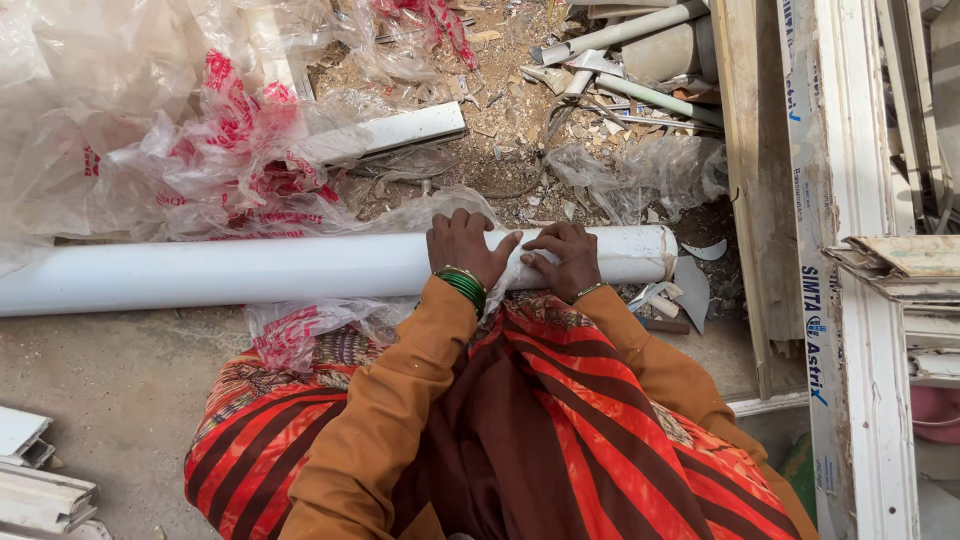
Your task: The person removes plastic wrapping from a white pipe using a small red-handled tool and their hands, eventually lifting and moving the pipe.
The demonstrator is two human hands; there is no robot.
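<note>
Cut off at the 9 o'clock edge: the long white pipe point(300, 268), lying flat across the ground with only its right end in sight. Half buried behind it, toward 10 o'clock: crumpled clear plastic wrap point(170, 130) with red print, too creased to make out what lies beneath. Partly hidden at 3 o'clock: stacked white window frames point(850, 200), running out of view top and bottom. Jumbled at 12 o'clock: pipe offcuts and rubble point(600, 60), hard to sort.

Resting on top of the pipe near its right end: left hand point(465, 248), palm down, fingers spread and curled over the curve, green bangles point(462, 285) at the wrist. Just beside it at 3 o'clock, almost touching: right hand point(565, 258), fingers bent together, pressing a strip of thin film against the pipe. Both forearms in orange sleeves, angled inward.
</note>
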